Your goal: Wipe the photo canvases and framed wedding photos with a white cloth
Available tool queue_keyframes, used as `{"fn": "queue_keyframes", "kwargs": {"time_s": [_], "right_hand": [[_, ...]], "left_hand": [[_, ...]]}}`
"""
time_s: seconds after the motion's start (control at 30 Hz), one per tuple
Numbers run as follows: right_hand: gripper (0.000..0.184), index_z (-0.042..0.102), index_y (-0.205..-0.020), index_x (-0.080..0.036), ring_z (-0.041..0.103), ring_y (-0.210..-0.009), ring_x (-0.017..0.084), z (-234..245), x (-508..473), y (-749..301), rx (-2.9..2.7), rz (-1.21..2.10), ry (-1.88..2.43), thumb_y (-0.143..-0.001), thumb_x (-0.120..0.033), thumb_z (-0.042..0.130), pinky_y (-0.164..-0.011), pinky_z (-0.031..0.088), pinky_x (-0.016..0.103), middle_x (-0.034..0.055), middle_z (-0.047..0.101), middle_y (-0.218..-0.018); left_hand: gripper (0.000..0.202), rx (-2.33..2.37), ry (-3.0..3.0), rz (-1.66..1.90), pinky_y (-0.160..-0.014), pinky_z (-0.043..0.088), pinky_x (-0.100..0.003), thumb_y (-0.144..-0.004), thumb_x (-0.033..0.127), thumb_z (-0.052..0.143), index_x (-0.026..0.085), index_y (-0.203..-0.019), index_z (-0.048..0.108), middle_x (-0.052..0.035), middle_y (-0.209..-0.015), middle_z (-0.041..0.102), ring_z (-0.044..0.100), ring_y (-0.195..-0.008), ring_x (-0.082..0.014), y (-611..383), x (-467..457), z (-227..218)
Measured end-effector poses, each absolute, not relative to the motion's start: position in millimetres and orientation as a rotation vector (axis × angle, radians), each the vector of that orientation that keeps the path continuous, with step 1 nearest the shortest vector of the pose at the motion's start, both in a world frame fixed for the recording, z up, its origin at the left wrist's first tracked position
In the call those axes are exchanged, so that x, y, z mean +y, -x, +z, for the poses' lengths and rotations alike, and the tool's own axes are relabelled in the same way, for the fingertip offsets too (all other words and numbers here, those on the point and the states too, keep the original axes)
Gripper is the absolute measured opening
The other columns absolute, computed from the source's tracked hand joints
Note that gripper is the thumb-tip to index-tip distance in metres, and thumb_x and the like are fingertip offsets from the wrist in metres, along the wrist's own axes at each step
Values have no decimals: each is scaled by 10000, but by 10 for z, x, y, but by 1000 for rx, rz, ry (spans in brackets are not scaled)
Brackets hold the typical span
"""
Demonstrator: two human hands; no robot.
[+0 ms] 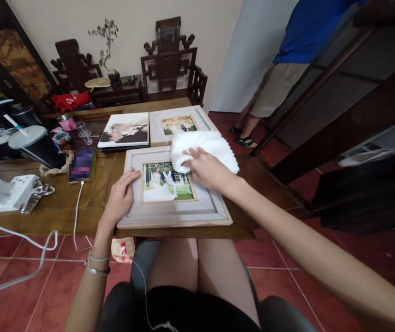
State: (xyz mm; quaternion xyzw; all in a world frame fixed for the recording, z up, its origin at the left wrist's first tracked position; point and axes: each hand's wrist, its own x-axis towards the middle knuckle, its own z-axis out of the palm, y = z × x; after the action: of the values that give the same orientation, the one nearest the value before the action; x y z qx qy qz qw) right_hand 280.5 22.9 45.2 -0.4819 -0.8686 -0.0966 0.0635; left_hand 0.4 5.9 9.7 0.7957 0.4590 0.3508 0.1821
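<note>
A picture frame (pixel 180 213) with a wide pale border lies flat before me, holding a photo (pixel 168 182) of two people in white on grass. Across its left border rests my left hand (pixel 120 196), fingers stretched out and lying on the frame. My right hand (pixel 202 168) is closed on a folded white towel (pixel 214 145) and presses it against the frame's upper right corner. The towel also overlaps a second picture frame (pixel 197 115) behind, hiding part of it. Beside that frame lies a photo album (pixel 128 129) with a pictured cover.
Left on the wooden table (pixel 104 203) are a phone (pixel 82 166) on a white cable, a power strip (pixel 17 191), a lidded black cup (pixel 40 147), a pink mug (pixel 66 122) and clear plastic cups (pixel 85 136). A person in a blue shirt (pixel 308 32) stands beyond, right.
</note>
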Motion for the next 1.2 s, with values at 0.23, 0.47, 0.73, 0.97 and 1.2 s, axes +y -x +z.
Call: {"fn": "queue_keyframes", "kwargs": {"time_s": [0.23, 0.47, 0.73, 0.97, 1.2], "right_hand": [[322, 751, -948, -131, 555, -1232, 352, 459, -707, -2827, -2669, -74, 1283, -695, -41, 573, -1088, 405, 513, 208, 658, -1235], [435, 735, -1009, -205, 626, -1167, 287, 809, -982, -2785, -2655, 122, 1271, -714, 13, 500, -929, 546, 393, 123, 664, -1264], [466, 654, -1250, -186, 382, -1404, 347, 838, 137, -2180, -2678, -145, 1183, -841, -2, 530, -1110, 352, 545, 134, 465, -1507], [333, 681, -1129, -123, 445, -1352, 284, 478, 586, -1879, -2798, -197, 1152, -863, -5, 520, -1067, 360, 449, 171, 576, -1391], [393, 752, -1017, -121, 642, -1046, 316, 434, 498, -2714, -2718, -230, 1472, -771, 34, 487, -906, 467, 443, 195, 703, -1128]], "left_hand": [[410, 1317, -2218, 1029, -1180, 346, -471, -902, 111, 399, 174, -1200, 672, -97, -1312, 659, 505, -1353, -218, -21, 52, 111], [431, 1278, -2252, 1002, -1190, 332, -466, -898, 91, 394, 181, -1224, 661, -94, -1337, 642, 485, -1369, -210, -1, 78, 76], [366, 1322, -2147, 1086, -1122, 428, -426, -872, 110, 446, 195, -1089, 729, -53, -1206, 720, 604, -1242, -225, -22, 34, 103], [334, 1314, -2112, 1096, -1028, 507, -395, -874, 117, 454, 201, -989, 757, -39, -1070, 765, 695, -1061, -208, -30, 17, 111], [345, 1299, -2150, 1119, -1070, 479, -423, -881, 100, 441, 188, -1029, 740, -75, -1195, 717, 654, -1152, -216, -53, 3, 151]]}}
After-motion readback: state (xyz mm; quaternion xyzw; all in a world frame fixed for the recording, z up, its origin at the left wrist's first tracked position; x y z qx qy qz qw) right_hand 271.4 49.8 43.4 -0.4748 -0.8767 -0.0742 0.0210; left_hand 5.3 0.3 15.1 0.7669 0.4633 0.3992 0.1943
